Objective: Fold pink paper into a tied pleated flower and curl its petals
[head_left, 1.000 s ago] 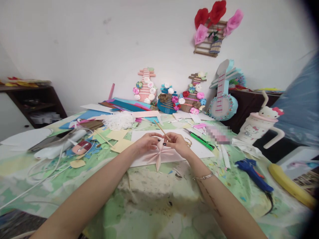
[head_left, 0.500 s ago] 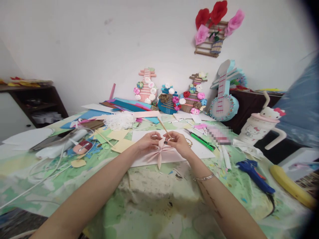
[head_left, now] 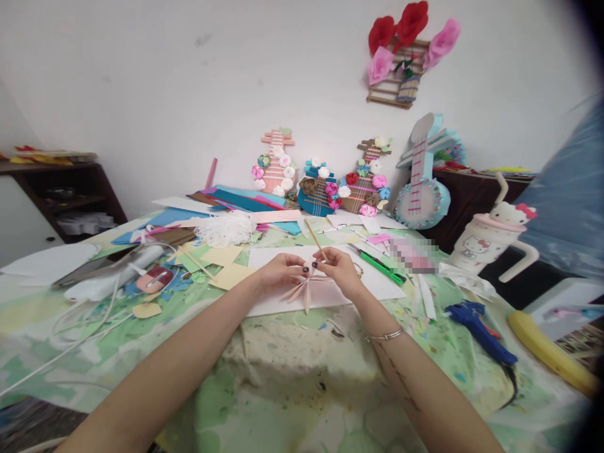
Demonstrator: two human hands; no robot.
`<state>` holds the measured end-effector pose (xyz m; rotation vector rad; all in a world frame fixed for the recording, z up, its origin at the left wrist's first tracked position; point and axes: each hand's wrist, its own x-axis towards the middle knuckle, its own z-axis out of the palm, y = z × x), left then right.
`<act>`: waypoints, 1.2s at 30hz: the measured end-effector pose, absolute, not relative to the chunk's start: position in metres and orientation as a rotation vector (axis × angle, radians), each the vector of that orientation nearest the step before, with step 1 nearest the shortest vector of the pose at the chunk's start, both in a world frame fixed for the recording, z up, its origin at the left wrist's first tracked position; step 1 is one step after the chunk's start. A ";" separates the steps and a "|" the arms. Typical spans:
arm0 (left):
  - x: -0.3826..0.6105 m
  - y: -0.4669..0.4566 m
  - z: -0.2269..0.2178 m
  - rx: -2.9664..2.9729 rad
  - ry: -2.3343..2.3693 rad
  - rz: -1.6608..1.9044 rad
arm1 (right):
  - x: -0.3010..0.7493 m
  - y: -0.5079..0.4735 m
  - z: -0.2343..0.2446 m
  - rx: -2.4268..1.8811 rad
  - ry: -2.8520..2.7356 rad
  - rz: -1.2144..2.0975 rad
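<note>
Both my hands meet over a pleated pale pink paper piece [head_left: 306, 292] that lies on a white sheet [head_left: 377, 283] in the middle of the table. My left hand [head_left: 280, 270] pinches the top of the pink folds with closed fingers. My right hand [head_left: 340, 269] is closed on a thin wooden stick [head_left: 314, 239], which slants up and to the left from its fingers, and also touches the pink paper. A bangle sits on my right wrist.
A green craft knife [head_left: 380, 264] and a blue glue gun [head_left: 479, 327] lie to the right. A cat-shaped cup [head_left: 491, 242] stands at far right. Paper guitars [head_left: 325, 189] line the wall. Paper scraps, a white lace ball [head_left: 225, 229] and cables lie at left.
The pink paper fan, spread wide a second ago, is now gathered into a narrower bundle between my fingers. The stick has tilted a little more upright. My arms have hardly moved.
</note>
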<state>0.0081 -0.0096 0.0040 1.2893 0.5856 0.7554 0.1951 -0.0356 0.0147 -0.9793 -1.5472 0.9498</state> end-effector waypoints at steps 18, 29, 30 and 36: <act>0.013 -0.006 0.005 1.273 0.773 1.019 | 0.196 -0.029 0.008 -1.020 -1.481 0.985; 0.014 -0.006 0.006 1.487 0.779 0.978 | 0.196 -0.027 0.004 -1.058 -1.485 1.077; 0.015 -0.005 0.005 1.494 0.782 0.985 | 0.197 -0.027 0.004 -1.057 -1.484 1.077; 0.015 -0.003 0.000 1.634 0.803 1.026 | 0.194 -0.032 0.009 -1.057 -1.508 1.101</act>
